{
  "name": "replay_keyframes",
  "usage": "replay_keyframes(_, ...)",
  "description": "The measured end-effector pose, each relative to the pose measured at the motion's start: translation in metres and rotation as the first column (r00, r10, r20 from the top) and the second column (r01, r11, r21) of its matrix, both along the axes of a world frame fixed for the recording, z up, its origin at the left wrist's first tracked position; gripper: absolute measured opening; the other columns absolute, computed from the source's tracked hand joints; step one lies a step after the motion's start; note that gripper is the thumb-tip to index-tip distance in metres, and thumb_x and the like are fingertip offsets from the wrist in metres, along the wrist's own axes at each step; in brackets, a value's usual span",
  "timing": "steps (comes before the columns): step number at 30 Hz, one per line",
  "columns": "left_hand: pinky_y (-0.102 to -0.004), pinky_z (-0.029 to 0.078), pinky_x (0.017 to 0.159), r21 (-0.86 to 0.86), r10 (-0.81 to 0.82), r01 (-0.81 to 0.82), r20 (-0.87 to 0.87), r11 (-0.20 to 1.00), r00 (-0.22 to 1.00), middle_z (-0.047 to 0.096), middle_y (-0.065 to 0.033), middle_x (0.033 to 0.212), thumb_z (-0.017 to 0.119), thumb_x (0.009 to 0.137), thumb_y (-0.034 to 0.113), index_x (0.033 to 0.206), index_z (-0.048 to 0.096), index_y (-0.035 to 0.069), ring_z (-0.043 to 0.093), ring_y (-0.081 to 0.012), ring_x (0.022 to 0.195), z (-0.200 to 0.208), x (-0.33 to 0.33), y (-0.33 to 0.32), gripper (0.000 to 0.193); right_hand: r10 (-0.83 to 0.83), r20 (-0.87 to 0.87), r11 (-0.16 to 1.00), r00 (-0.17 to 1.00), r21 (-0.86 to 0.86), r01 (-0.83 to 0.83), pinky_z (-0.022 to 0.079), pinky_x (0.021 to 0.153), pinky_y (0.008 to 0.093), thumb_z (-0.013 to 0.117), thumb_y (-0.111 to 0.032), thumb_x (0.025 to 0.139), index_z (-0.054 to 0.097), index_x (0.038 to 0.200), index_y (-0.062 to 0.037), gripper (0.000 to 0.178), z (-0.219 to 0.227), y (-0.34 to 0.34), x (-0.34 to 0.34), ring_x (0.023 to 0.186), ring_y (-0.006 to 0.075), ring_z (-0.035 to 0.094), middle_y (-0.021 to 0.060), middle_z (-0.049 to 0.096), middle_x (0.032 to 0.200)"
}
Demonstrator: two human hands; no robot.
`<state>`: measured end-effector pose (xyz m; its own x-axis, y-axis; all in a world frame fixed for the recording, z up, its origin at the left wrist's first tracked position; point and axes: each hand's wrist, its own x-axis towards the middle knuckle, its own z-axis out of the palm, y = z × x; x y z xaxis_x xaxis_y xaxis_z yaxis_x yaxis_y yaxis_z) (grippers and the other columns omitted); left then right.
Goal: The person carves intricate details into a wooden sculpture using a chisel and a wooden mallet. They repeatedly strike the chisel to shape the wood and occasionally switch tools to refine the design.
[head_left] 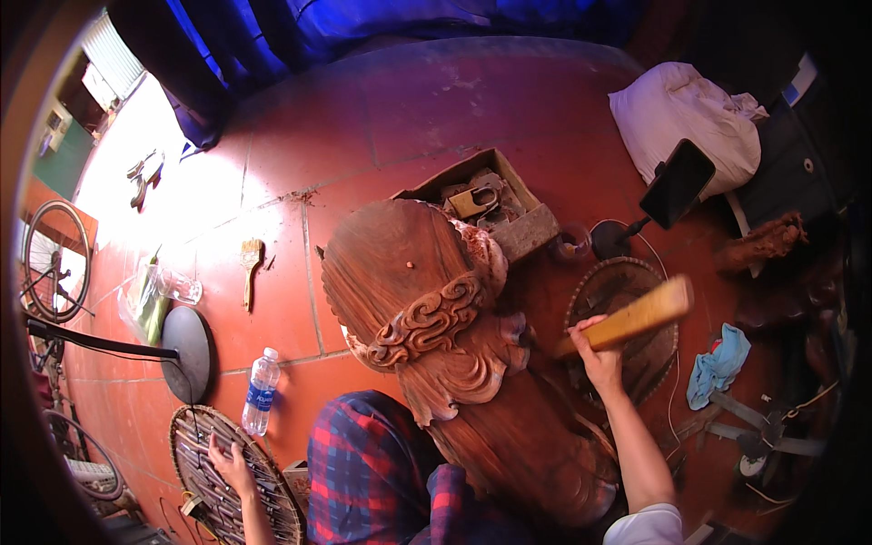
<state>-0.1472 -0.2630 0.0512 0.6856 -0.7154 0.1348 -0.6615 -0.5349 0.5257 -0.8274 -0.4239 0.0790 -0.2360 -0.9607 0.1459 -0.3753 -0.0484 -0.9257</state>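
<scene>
In the middle lies a large reddish-brown wood carving, with swirling scroll relief along one edge and a smooth round face. My right hand is closed round a yellowish wooden mallet, held up to the right of the carving. Its thick end points up and to the right. My left hand is over a round woven tray filled with several thin carving chisels. Its fingers are apart, and I see nothing held in them.
A wooden box of scraps stands beyond the carving. A second round basket sits under the mallet. Nearby are a phone on a stand, a blue cloth, a water bottle, a brush and a lamp base.
</scene>
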Motion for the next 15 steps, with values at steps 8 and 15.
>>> replay_keyframes(8, -0.0427, 0.033, 0.105, 0.057, -0.723, 0.726, -0.064, 0.685, 0.687, 0.046, -0.0174, 0.139, 0.059, 0.089, 0.015, 0.135, 0.045, 0.003, 0.043, -0.0336, 0.129, 0.107, -0.256, -0.098, 0.05, -0.045, -0.448, 0.975, 0.893, 0.174, 0.137, 0.052, 0.081, 0.0449, 0.078, -0.023, 0.064, 0.067, 0.096, -0.0016, 0.04, 0.087, -0.186, 0.058, 0.092, 0.0361, 0.068, 0.0223, 0.069, 0.093)
replay_keyframes(15, -0.0411, 0.04, 0.102, -0.001, -0.797, 0.818, -0.226, 0.575, 0.56, 0.056, -0.019, 0.127, 0.06, 0.093, 0.019, 0.127, 0.056, 0.0, 0.052, -0.033, 0.117, 0.104, -0.269, -0.103, 0.039, -0.3, -0.724, 0.851, 0.621, 0.092, 0.518, 0.055, 0.085, 0.0408, 0.051, -0.01, 0.091, 0.065, 0.103, 0.0015, 0.022, -0.003, -0.246, 0.109, 0.11, 0.0341, 0.057, 0.0185, 0.062, 0.105)
